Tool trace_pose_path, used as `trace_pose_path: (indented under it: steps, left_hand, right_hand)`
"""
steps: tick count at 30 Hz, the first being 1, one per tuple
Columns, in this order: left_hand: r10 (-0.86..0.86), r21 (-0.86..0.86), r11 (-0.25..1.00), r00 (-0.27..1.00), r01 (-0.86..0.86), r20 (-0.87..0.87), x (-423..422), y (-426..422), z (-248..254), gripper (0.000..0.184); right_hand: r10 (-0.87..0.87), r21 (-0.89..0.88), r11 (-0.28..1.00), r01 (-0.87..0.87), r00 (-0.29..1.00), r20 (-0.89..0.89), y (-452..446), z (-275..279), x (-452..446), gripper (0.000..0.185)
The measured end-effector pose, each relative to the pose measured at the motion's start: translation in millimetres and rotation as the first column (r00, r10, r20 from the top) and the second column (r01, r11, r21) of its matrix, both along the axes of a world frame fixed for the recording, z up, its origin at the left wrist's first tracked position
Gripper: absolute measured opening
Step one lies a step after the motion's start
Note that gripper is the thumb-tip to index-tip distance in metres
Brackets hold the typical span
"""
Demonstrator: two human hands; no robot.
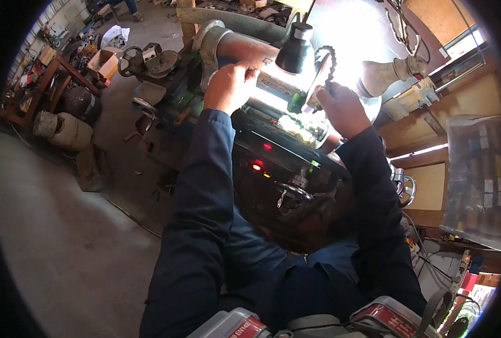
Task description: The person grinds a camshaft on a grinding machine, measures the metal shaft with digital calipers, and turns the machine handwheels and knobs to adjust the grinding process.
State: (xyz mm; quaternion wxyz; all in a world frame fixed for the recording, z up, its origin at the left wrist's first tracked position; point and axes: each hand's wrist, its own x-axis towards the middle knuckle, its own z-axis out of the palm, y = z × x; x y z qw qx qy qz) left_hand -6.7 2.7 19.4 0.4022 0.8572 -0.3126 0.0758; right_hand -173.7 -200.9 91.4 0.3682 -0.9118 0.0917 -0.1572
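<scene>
My left hand (232, 88) is closed in a pinch in front of the reddish cylindrical housing of a machine (245, 48). Whatever lies between its thumb and forefinger is too small to make out. On the right, my right hand (345, 108) grips the lower part of a thin toothed disc (325, 66) that stands on edge. A black lamp (295, 49) hangs between my hands and lights the work brightly. Under the hands runs a shiny metal shaft (268, 100), with a green part (297, 102) beside it. Glare hides detail around the disc.
Below the machine is a handwheel (295, 192), near small red lights (256, 167). A gas cylinder (65, 129) and a cardboard box (104, 65) sit on the left floor. A pale bottle-shaped part (383, 78) lies right of the disc. Clear plastic sheeting (478, 180) hangs at right.
</scene>
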Motion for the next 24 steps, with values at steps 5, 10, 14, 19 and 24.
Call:
trace_pose_path:
  steps: [5,10,14,19,24]
  left_hand:
    - [0.012,0.025,1.0,1.0,-0.013,0.022,1,1,-3,0.028]
    - [0.01,0.007,1.0,1.0,-0.01,0.009,2,1,-1,0.028]
    - [0.008,0.026,1.0,1.0,-0.008,0.002,0,1,0,0.029]
    - [-0.002,0.002,1.0,1.0,0.002,0.009,2,1,-3,0.03]
    - [0.023,0.028,0.999,1.0,-0.023,0.004,-2,2,3,0.029]
  right_hand:
    - [-0.043,-0.102,0.994,0.035,0.996,-0.081,-10,9,-8,0.035]
    - [0.053,-0.241,0.968,-0.065,0.997,-0.056,-24,11,-11,0.037]
    - [0.019,-0.145,0.989,-0.021,1.0,-0.012,-24,1,-11,0.039]
    - [-0.055,0.073,0.996,0.055,0.999,-0.003,-27,-4,-35,0.031]
    - [-0.241,-0.586,0.786,0.198,0.971,0.005,38,-29,-76,0.033]
